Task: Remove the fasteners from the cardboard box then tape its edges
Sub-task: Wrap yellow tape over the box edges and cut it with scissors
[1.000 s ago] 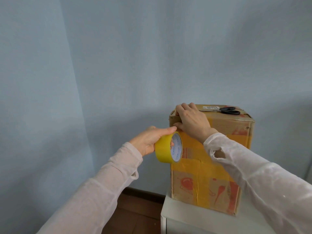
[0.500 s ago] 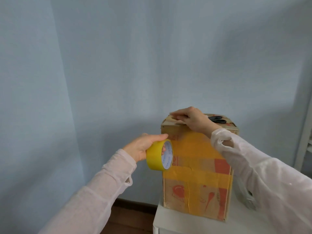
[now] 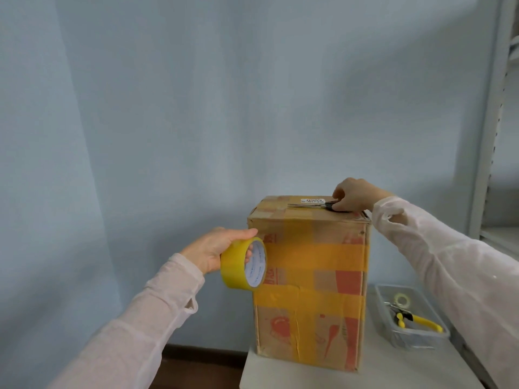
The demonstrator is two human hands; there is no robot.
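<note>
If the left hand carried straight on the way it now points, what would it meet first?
The left hand, gripping the yellow tape roll, points right toward the cardboard box; its near vertical edge would likely come first, though depth between them is unclear.

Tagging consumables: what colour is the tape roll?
The tape roll is yellow, with a white inner core; head view.

— What is the cardboard box (image 3: 309, 327) at lower centre like?
— Matt brown paperboard, creased, with smooth yellow tape strips (image 3: 314, 252) across it.
— And the tape roll (image 3: 238, 272)?
— Slick, shiny film.
— Lower right?
— A clear plastic bin (image 3: 421, 339) and pliers (image 3: 421, 322) with glossy yellow grips. The scissors (image 3: 306, 204) have thin metal blades. The sleeves (image 3: 157, 313) are sheer cloth.
</note>
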